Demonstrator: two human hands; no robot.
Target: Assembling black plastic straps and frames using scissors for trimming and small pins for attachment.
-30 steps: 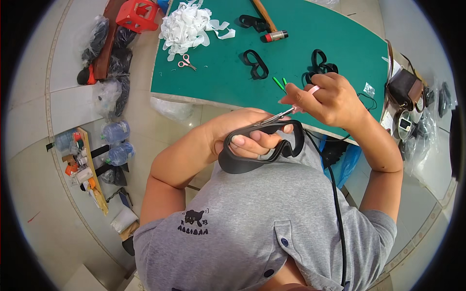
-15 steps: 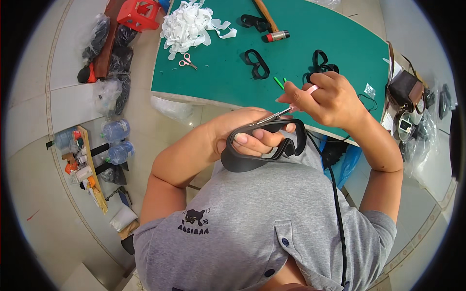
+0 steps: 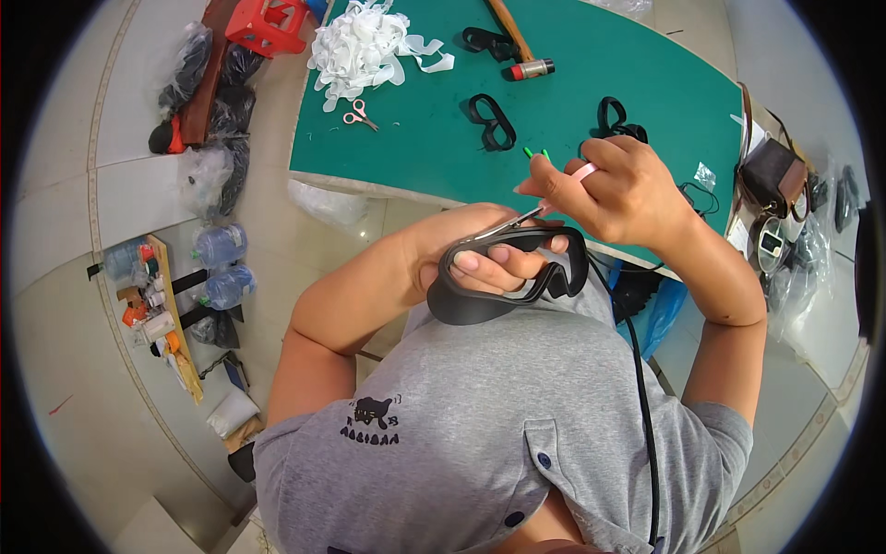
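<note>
My left hand (image 3: 489, 268) is closed around a black goggle frame (image 3: 461, 309), held in front of my chest with its fingers coming through the eye opening. In my right hand (image 3: 618, 189) is a pair of small scissors (image 3: 503, 226) with pink handles, a finger through one loop. The blades point left and lie along the upper edge of the frame; whether they touch it I cannot tell. Just beyond the right hand, two green-tipped sticks (image 3: 537, 153) show over the table. Several more black goggle frames (image 3: 491, 122) rest on the green table.
On the green table (image 3: 406, 157) lie a heap of white strips (image 3: 365, 51), another pair of pink-handled scissors (image 3: 361, 114) and a hammer (image 3: 528, 68). A brown bag (image 3: 773, 171) is by the right edge. A black cable (image 3: 641, 397) runs down my front.
The scissor blades look closer together and lower against the frame's edge. Both hands have shifted only slightly, the frame a little to the right.
</note>
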